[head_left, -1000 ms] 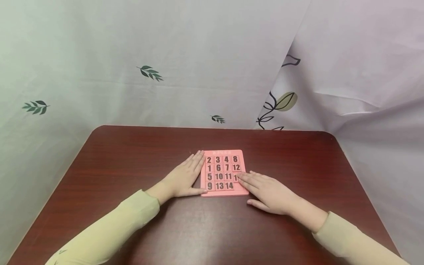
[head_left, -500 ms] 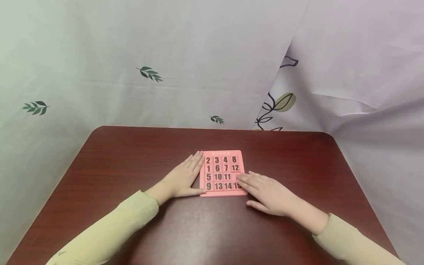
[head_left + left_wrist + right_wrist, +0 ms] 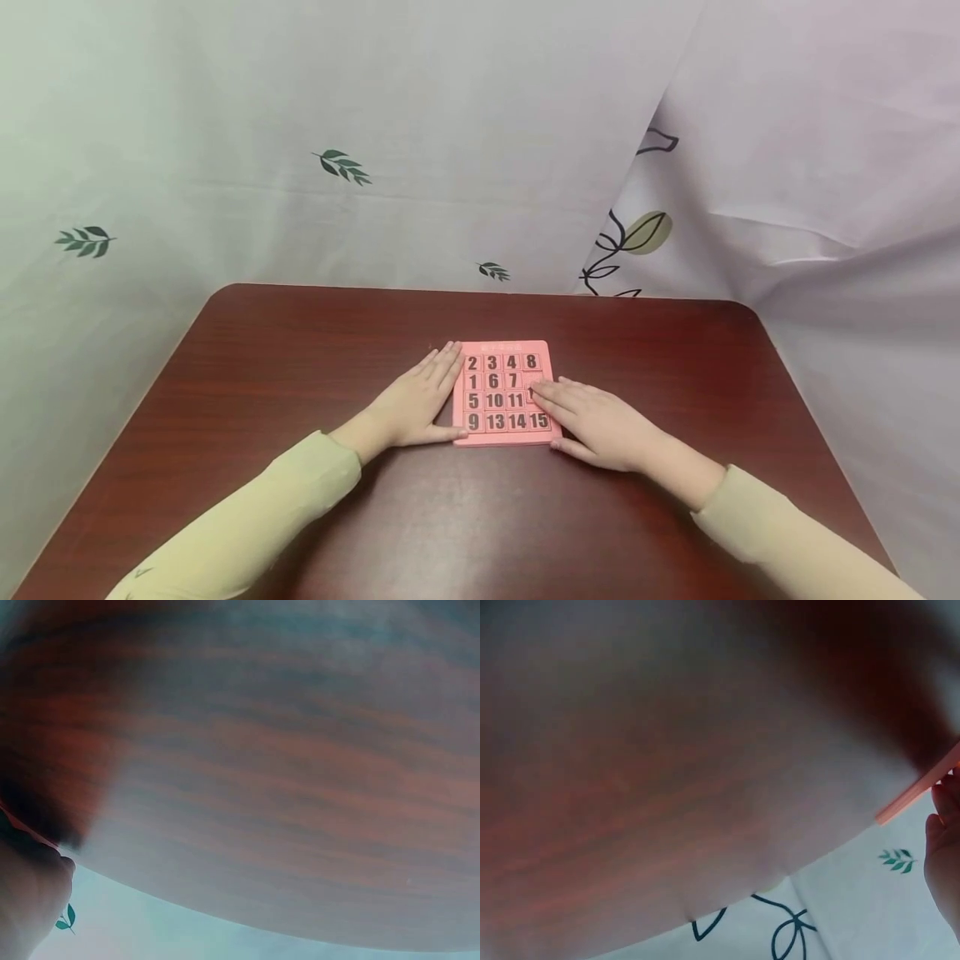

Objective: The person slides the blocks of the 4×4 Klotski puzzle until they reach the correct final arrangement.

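A pink sliding number puzzle lies flat on the table, its black-numbered tiles set in rows. Along its left edge rests my left hand, fingers straight, thumb at the near left corner. My right hand reaches in from the right, straight fingertips pressing a tile in the right column. That tile is mostly covered and sits between the second and third rows. Below it shows the 15 tile, above it the 8 tile. In the right wrist view, the puzzle's edge meets the fingers.
The dark red-brown wooden table has rounded far corners. Behind it and at both sides hangs a pale curtain with leaf prints. The left wrist view is mostly blurred table surface.
The 15 tile slid toward the near edge into the bottom right spot. My right hand then shifted slightly up and left onto the 12 tile, which moved down from the second row. Left hand stays put.
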A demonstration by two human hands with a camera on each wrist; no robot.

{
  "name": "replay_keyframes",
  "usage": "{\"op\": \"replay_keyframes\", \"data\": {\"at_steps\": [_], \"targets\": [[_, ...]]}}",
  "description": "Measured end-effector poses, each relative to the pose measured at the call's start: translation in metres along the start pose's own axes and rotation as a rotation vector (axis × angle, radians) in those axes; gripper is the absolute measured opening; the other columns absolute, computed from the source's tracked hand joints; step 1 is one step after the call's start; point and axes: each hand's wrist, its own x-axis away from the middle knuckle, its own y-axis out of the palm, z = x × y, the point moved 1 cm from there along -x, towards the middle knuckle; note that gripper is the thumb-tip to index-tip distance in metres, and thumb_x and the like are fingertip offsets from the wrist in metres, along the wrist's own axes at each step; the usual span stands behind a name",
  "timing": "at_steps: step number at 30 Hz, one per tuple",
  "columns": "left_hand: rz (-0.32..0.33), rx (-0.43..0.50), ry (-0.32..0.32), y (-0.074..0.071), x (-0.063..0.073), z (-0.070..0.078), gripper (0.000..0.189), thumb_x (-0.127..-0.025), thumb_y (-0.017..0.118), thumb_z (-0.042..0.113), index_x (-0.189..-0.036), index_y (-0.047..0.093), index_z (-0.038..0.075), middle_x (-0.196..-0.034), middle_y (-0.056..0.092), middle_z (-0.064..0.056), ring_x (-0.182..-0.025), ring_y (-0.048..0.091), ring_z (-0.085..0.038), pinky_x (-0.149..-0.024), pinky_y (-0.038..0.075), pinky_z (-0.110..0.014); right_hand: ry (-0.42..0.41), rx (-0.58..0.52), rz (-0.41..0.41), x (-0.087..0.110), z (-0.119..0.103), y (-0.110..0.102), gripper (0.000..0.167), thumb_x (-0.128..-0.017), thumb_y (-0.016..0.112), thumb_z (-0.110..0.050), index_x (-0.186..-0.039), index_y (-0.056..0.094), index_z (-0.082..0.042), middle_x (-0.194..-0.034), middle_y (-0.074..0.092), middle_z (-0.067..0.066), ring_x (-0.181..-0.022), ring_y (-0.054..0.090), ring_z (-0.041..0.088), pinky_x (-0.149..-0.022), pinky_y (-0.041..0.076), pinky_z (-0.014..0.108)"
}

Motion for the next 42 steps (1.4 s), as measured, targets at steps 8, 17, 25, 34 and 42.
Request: {"op": "replay_keyframes", "data": {"at_steps": [8,17,25,34,42], "targets": [[0.002,-0.014,0.004,-0.001,-0.003,-0.002,0.116,-0.095,0.054,0.077,-0.165,0.021,-0.009,-0.175,0.016,-0.029,-0.165,0.018,-0.039,-0.136,0.022,-0.048,-0.014,0.008,0.021,0.007,-0.005,-0.001,0.068,-0.102,0.067,-0.045,-0.156,0.052,-0.005,-0.163,0.053,0.010,-0.151,0.051,0.033,-0.123,0.045,0.051],[-0.004,-0.012,0.014,-0.002,-0.004,-0.001,0.116,-0.094,0.055,0.077,-0.165,0.021,-0.010,-0.175,0.016,-0.029,-0.165,0.018,-0.040,-0.136,0.022,-0.048,0.127,-0.051,-0.014,-0.024,0.027,-0.002,0.070,-0.104,0.063,-0.045,-0.159,0.048,-0.005,-0.167,0.046,0.012,-0.156,0.044,0.031,-0.128,0.038,0.051],[-0.004,-0.036,0.019,-0.005,-0.001,0.003,0.116,-0.094,0.055,0.077,-0.164,0.024,-0.011,-0.174,0.019,-0.031,-0.164,0.021,-0.042,-0.134,0.026,-0.049,0.141,-0.054,-0.077,-0.028,0.028,0.001,0.071,-0.104,0.061,-0.046,-0.160,0.046,-0.004,-0.169,0.044,0.011,-0.158,0.041,0.031,-0.130,0.036,0.050],[0.018,-0.045,0.017,-0.007,-0.001,0.001,0.117,-0.093,0.056,0.077,-0.163,0.025,-0.012,-0.173,0.020,-0.032,-0.164,0.022,-0.042,-0.134,0.027,-0.049,0.074,-0.022,-0.032,-0.015,0.014,-0.002,0.071,-0.102,0.065,-0.045,-0.158,0.050,-0.004,-0.166,0.048,0.011,-0.154,0.047,0.029,-0.127,0.040,0.049],[0.004,-0.018,0.022,-0.003,0.001,0.005,0.115,-0.094,0.056,0.076,-0.163,0.025,-0.011,-0.174,0.020,-0.031,-0.164,0.022,-0.042,-0.134,0.028,-0.050,0.077,-0.030,-0.006,-0.022,0.015,-0.001,0.071,-0.102,0.065,-0.046,-0.159,0.049,-0.007,-0.166,0.049,0.010,-0.155,0.046,0.028,-0.127,0.040,0.048]]}}
